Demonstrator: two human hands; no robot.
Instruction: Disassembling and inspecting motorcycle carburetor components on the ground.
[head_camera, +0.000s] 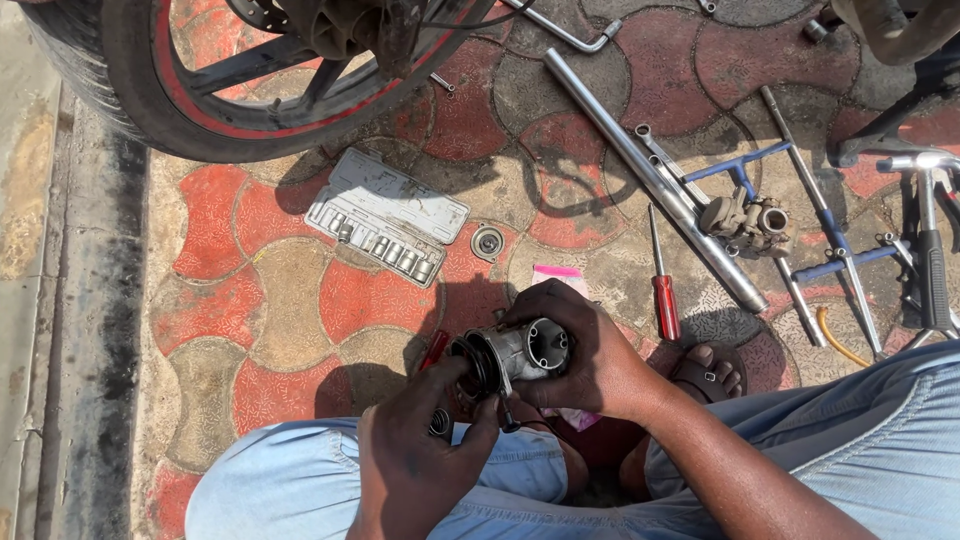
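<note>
Carburetor (520, 355): grey metal, black rubber collar, round bore; right hand (590, 355) grips body, left hand (425, 440) pinches collar end.

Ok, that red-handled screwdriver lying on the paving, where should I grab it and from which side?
Take the red-handled screwdriver by its red handle, the thick end nearest the person, coming down from above. It lies flat on the paving with the thin metal shaft pointing away, and the long metal tube lies close on its right, so the left side looks freer for fingers.
</note>
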